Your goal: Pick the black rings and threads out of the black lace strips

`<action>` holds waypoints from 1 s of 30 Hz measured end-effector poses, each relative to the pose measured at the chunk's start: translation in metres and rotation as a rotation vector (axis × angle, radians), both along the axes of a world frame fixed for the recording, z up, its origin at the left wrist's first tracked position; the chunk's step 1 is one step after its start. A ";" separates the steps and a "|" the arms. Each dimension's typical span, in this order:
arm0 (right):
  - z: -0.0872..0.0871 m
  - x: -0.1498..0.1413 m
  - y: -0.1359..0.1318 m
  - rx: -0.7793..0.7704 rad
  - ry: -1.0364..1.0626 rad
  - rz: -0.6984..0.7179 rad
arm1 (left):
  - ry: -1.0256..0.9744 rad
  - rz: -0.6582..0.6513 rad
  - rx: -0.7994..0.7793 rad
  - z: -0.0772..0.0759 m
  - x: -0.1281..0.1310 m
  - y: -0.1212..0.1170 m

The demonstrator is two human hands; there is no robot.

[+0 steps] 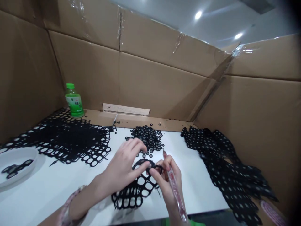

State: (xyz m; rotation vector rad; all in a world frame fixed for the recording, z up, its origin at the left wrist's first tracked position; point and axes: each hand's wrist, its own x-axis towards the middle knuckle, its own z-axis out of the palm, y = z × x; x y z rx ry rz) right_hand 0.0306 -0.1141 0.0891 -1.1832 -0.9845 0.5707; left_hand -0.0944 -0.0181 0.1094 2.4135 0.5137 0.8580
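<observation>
Two hands on black mesh scrap [131, 196]: left hand [121, 166] curled, thumb pressing mesh; right hand [166, 183] pinching slim clear tool [176, 193] (pink core); loose black rings [147, 138] just beyond.

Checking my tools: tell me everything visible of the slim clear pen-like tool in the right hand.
The slim clear plastic pen-shaped tool has a reddish-pink core and a narrow tip pointing forward. It sits tilted in the right hand, held against the fingers, its lower end reaching toward the picture's bottom edge.

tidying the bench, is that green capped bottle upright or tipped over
Upright: the green-capped plastic bottle stands on its base, cap at the top, beside the cardboard wall.
</observation>
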 end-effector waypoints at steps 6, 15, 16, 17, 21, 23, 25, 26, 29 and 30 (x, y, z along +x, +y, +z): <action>-0.020 0.007 -0.004 -0.055 0.029 0.046 | 0.085 -0.103 0.054 -0.018 0.006 -0.004; -0.034 0.018 -0.010 -0.031 -0.047 -0.113 | 0.018 -0.099 -0.202 -0.036 0.023 0.024; -0.035 0.019 -0.012 -0.025 -0.009 -0.122 | -0.007 -0.022 -0.222 -0.043 0.027 0.036; -0.036 0.021 -0.013 -0.030 0.042 -0.123 | -0.020 0.051 -0.216 -0.049 0.032 0.050; -0.033 0.023 -0.015 -0.095 0.247 -0.055 | 0.095 0.199 -0.093 -0.073 0.061 0.102; -0.030 0.022 -0.013 -0.095 0.252 -0.048 | 0.121 0.183 -0.078 -0.080 0.077 0.116; -0.028 0.020 -0.011 -0.104 0.196 -0.053 | 0.131 0.175 -0.058 -0.082 0.088 0.118; -0.029 0.020 -0.011 -0.111 0.169 -0.056 | 0.130 0.178 -0.045 -0.081 0.090 0.115; -0.032 0.023 -0.009 -0.109 0.120 -0.078 | 0.091 0.120 -0.033 -0.071 0.082 0.088; -0.034 0.024 -0.008 -0.089 0.109 -0.093 | 0.067 0.044 -0.059 -0.067 0.075 0.076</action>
